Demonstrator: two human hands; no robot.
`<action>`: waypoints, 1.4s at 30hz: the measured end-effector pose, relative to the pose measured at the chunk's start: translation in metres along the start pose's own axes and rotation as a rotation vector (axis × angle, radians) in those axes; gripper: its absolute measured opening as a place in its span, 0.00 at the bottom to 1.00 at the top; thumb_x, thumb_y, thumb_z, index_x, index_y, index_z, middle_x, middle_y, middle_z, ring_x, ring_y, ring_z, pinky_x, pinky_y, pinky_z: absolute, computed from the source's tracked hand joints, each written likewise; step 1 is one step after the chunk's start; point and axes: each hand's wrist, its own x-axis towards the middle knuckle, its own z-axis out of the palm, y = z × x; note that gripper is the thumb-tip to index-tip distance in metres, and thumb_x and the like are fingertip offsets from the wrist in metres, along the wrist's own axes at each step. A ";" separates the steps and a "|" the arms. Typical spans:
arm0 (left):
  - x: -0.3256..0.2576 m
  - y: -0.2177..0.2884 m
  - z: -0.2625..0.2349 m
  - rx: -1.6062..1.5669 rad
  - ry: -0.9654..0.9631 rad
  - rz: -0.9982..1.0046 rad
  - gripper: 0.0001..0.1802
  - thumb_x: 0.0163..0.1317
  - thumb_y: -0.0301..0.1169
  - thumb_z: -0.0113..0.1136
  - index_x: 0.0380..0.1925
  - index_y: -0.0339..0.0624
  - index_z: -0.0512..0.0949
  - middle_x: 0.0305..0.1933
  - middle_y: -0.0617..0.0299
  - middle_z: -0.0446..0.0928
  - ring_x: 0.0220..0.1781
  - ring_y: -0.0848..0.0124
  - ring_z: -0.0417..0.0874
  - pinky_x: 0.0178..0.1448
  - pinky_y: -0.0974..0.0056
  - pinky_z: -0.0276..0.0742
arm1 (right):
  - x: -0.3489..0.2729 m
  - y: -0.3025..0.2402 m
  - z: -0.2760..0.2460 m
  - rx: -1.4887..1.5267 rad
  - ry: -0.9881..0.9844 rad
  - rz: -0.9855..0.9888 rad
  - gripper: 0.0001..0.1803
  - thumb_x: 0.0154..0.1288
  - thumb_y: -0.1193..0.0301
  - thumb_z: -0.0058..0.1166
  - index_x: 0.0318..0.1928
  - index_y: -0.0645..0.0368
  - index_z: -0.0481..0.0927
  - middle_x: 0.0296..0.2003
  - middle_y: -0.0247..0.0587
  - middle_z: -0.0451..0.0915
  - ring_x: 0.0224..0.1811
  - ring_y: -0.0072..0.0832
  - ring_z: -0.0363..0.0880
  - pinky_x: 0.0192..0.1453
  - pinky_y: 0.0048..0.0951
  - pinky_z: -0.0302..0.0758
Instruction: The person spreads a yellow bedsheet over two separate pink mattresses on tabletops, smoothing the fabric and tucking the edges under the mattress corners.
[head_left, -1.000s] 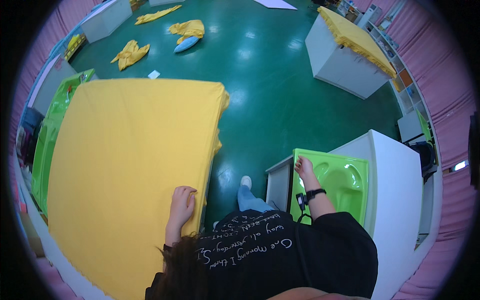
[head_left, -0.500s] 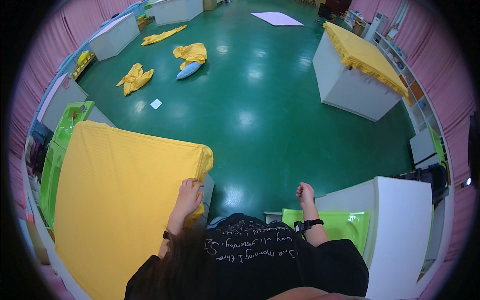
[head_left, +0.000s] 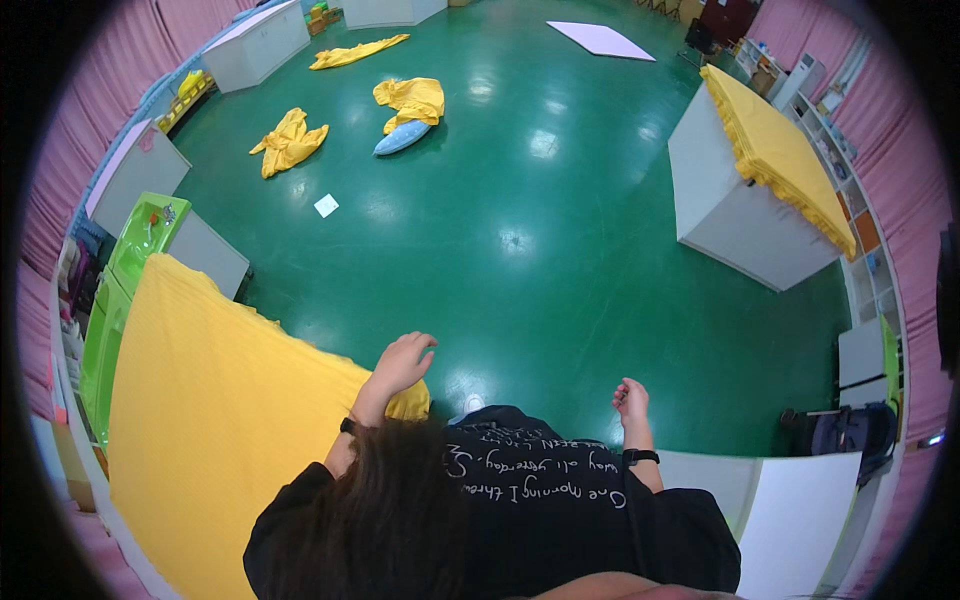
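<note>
My left hand [head_left: 404,362] hangs over the near right corner of a table draped in a yellow cloth [head_left: 215,400]. Its fingers are loosely bent and apart, and nothing shows in them. Whether the hand brushes the cloth I cannot tell. On the right, my right hand [head_left: 630,400] is held out over the green floor, its fingers loosely curled with nothing visible in them. The cloth hangs down at its right edge beside my body.
Yellow cloths [head_left: 290,143] lie crumpled on the green floor [head_left: 520,300], one over a blue cushion [head_left: 403,137]. A white square [head_left: 326,206] lies nearer. Another covered table [head_left: 720,190] stands at right. Green basins [head_left: 145,235] line the left; a white-topped unit [head_left: 800,510] is at lower right.
My left hand has come up off the yellow cloth and moved forward. The view has shifted as my body moved, and the near right unit now sits lower. My right hand remains held out.
</note>
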 end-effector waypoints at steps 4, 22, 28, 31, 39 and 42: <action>0.053 -0.013 0.011 -0.004 -0.091 0.012 0.11 0.57 0.31 0.51 0.40 0.42 0.73 0.39 0.53 0.74 0.45 0.55 0.74 0.49 0.55 0.71 | 0.047 -0.051 0.028 -0.060 -0.054 -0.120 0.06 0.59 0.68 0.50 0.37 0.52 0.73 0.24 0.30 0.71 0.24 0.23 0.71 0.26 0.28 0.69; 0.229 -0.082 0.029 -0.073 -0.055 -0.493 0.14 0.58 0.33 0.49 0.42 0.41 0.73 0.41 0.52 0.75 0.43 0.56 0.77 0.46 0.56 0.73 | 0.314 -0.243 0.274 -0.406 -0.298 -0.100 0.07 0.61 0.68 0.50 0.39 0.54 0.72 0.25 0.31 0.72 0.24 0.22 0.72 0.24 0.27 0.70; 0.229 -0.146 0.023 -0.178 0.018 -0.708 0.13 0.58 0.31 0.50 0.42 0.37 0.72 0.40 0.50 0.75 0.44 0.57 0.77 0.47 0.58 0.72 | 0.339 -0.241 0.438 -0.521 -0.518 -0.039 0.07 0.61 0.68 0.50 0.39 0.55 0.72 0.26 0.32 0.72 0.24 0.23 0.72 0.24 0.27 0.70; 0.233 -0.185 0.019 -0.240 0.021 -0.812 0.13 0.57 0.33 0.50 0.41 0.39 0.73 0.40 0.50 0.76 0.45 0.55 0.76 0.48 0.57 0.72 | 0.349 -0.235 0.514 -0.593 -0.606 -0.020 0.07 0.61 0.68 0.50 0.39 0.54 0.72 0.26 0.32 0.72 0.24 0.24 0.72 0.25 0.27 0.70; 0.343 -0.291 -0.061 -0.226 0.075 -0.757 0.14 0.57 0.33 0.49 0.41 0.39 0.73 0.40 0.50 0.75 0.44 0.55 0.76 0.48 0.56 0.72 | 0.369 -0.272 0.714 -0.675 -0.729 -0.053 0.08 0.62 0.67 0.50 0.40 0.54 0.72 0.27 0.32 0.73 0.26 0.24 0.73 0.27 0.28 0.71; 0.388 -0.330 -0.094 -0.166 0.037 -0.720 0.14 0.57 0.33 0.48 0.41 0.40 0.73 0.40 0.51 0.75 0.44 0.55 0.76 0.47 0.55 0.72 | 0.376 -0.286 0.780 -0.606 -0.742 -0.088 0.08 0.62 0.67 0.51 0.41 0.54 0.72 0.28 0.32 0.73 0.27 0.23 0.73 0.28 0.26 0.71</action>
